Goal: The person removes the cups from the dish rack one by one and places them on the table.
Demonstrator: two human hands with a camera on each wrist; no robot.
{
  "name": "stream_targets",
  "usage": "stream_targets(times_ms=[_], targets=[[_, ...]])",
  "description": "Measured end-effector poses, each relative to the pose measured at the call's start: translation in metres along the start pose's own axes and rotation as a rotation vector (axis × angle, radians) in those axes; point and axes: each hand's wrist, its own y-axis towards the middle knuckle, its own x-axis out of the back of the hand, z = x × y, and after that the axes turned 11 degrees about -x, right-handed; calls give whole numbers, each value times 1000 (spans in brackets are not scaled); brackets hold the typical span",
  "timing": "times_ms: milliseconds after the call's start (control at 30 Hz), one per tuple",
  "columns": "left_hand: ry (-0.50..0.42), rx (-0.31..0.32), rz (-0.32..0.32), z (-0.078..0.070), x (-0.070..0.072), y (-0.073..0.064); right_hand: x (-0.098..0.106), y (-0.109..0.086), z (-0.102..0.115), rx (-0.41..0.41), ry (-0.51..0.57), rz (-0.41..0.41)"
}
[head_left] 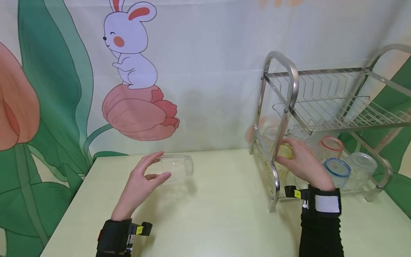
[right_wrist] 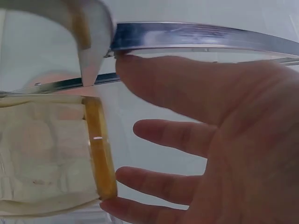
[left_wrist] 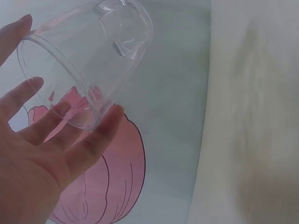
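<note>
My left hand (head_left: 139, 182) grips a clear glass (head_left: 176, 167) by its rim, thumb on one side and fingers on the other. The glass lies sideways in the air, mouth toward the palm and base pointing right. In the left wrist view the rim of the clear glass (left_wrist: 60, 58) sits between the fingertips. My right hand (head_left: 303, 162) reaches into the lower level of a metal dish rack (head_left: 293, 82), beside a yellow-rimmed glass (head_left: 285, 152). Seen from the right wrist, straight fingers (right_wrist: 163, 133) come up to the yellow rim (right_wrist: 99, 144), and the thumb lies along a rack bar.
Also on the lower level stand a red-rimmed glass (head_left: 332, 145), a blue-rimmed glass (head_left: 338, 169) and a clear jar (head_left: 363, 164). The wire upper shelf (head_left: 337, 107) overhangs the right hand. A printed rabbit cloth (head_left: 218, 71) hangs behind the pale table (head_left: 221, 221).
</note>
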Motion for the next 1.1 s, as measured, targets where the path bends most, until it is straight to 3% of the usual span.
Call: stream_targets(times_ms=[300, 633, 1100], targets=[[64, 17, -29, 7, 13, 1, -3, 8, -2, 26, -39, 6], [85, 50, -28, 16, 12, 4, -7, 13, -4, 16, -54, 9], [214, 52, -28, 31, 33, 3, -20, 14, 0, -68, -84, 19]])
